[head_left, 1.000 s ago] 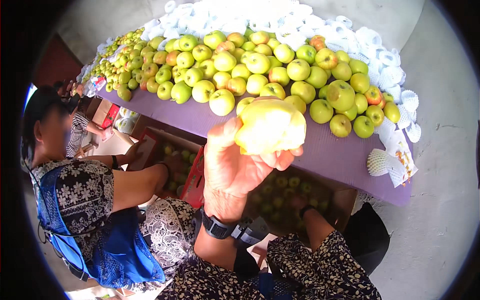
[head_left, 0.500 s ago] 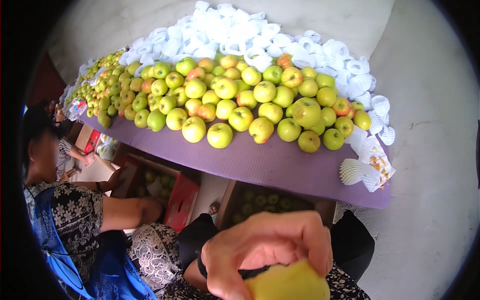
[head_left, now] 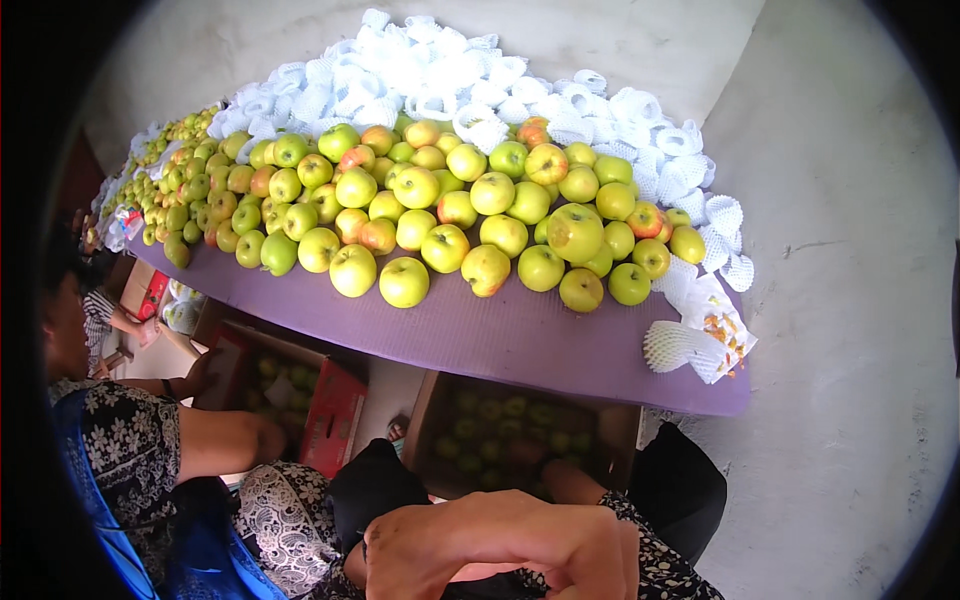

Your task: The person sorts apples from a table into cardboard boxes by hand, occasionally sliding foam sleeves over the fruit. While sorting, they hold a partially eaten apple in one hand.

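My left hand is raised close in the foreground at the lower edge, its fingers curled round. Whatever it grips is cut off by the frame's bottom. Lower and farther off, my right hand reaches into a cardboard box of green apples under the table. Shadow hides its fingers. Across the purple tabletop lies a long heap of yellow-green and reddish apples. One large apple with a brownish patch rests on top of others near the right end.
White foam net sleeves are piled behind the apples against the wall. At the table's right end lie a loose sleeve and white paper with orange-brown scraps. A person sits left, arm near a red-sided box of apples.
The yellow-green apple in my left hand has dropped out of sight below the frame. My right forearm now shows, reaching into the box. The scene has shifted slightly left.
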`<act>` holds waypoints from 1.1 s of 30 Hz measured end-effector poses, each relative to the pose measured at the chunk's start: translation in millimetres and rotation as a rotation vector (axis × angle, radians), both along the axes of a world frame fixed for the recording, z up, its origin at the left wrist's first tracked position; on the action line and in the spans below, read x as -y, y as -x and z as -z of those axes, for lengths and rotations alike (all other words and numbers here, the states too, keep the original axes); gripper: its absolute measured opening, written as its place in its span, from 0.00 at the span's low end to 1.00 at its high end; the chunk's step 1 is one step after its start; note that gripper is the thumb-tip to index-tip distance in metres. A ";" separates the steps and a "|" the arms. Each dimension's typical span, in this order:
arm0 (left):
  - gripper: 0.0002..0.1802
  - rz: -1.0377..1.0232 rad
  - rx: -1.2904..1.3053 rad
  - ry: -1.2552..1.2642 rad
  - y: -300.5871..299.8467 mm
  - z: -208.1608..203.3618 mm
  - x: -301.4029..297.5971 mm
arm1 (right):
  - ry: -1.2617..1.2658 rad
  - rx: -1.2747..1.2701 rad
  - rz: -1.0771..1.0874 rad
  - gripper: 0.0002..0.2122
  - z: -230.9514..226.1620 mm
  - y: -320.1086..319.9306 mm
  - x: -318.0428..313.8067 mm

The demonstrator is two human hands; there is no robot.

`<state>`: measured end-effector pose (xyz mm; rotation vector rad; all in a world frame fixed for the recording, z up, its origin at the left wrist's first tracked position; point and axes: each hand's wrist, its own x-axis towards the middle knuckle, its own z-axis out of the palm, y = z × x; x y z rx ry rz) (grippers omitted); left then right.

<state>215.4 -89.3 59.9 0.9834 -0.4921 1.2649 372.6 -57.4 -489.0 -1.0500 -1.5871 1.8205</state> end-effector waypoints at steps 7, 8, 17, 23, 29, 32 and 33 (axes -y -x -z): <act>0.34 -0.026 0.033 0.045 5.5 -3.9 10.0 | -0.471 0.836 -0.690 0.20 -163.6 28.2 -38.8; 0.34 -0.046 0.024 0.032 9.5 -5.1 12.2 | -0.546 0.838 -0.690 0.21 -194.3 36.3 -35.2; 0.37 -0.211 0.048 0.013 0.2 -31.1 30.2 | -0.833 0.651 -0.631 0.22 -216.8 29.6 -38.1; 0.35 -0.296 0.170 0.106 -9.9 -35.6 38.3 | -0.613 0.877 -0.767 0.29 -270.9 23.2 -36.1; 0.34 -0.364 0.273 0.179 -5.9 -53.6 45.5 | -0.595 0.853 -0.786 0.33 -269.8 31.8 -28.3; 0.34 -0.334 0.200 0.121 8.3 -41.4 37.5 | -0.499 0.883 -0.801 0.32 -286.1 33.1 -31.2; 0.33 -0.278 0.102 0.081 11.4 -39.6 36.2 | -0.430 0.914 -0.779 0.31 -305.5 32.6 -33.2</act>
